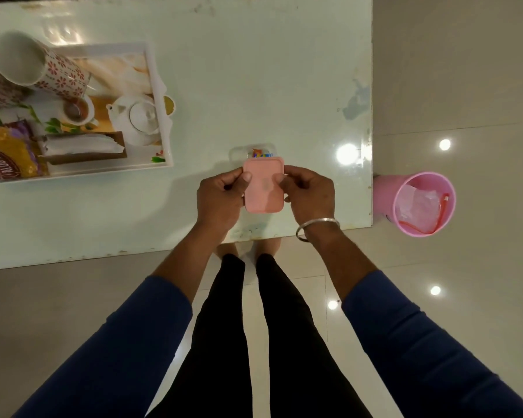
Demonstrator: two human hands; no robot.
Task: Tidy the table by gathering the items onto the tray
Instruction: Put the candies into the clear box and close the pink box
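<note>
Gripping pink lid (263, 188) both-handed; tray's (160, 86) snack packet (8, 155) reading "ALOO".

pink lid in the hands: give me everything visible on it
The pink lid is a flat rounded rectangle, matte, plastic-looking, with a faint smudge near its middle. Both hands hold it by its long edges: left hand with thumb on top, right hand pinching the other side. It sits roughly level over a clear container with colourful contents, near the table front edge.
</note>
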